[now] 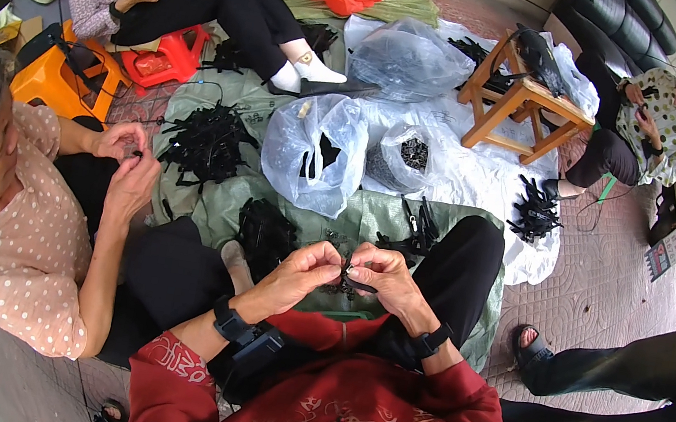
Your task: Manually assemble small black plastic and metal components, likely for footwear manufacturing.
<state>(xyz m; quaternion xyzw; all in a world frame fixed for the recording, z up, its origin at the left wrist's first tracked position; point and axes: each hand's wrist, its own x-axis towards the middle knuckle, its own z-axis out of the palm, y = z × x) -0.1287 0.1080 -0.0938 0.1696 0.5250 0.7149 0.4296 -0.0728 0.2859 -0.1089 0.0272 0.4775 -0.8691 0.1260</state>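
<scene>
Black and strap-like, the small piece sits between the left hand and right hand, whose fingers pinch it closely; steadying it with one hand while the other works should prevent slipping. Beyond, on the green sheet, a black bundle lies left, a clear bag farther; a bent knee crowds the right.

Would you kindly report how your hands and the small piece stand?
Left hand, right hand: both pinching a small black piece. Piece partly covered. Translucent bag beyond, not in the way.
</scene>
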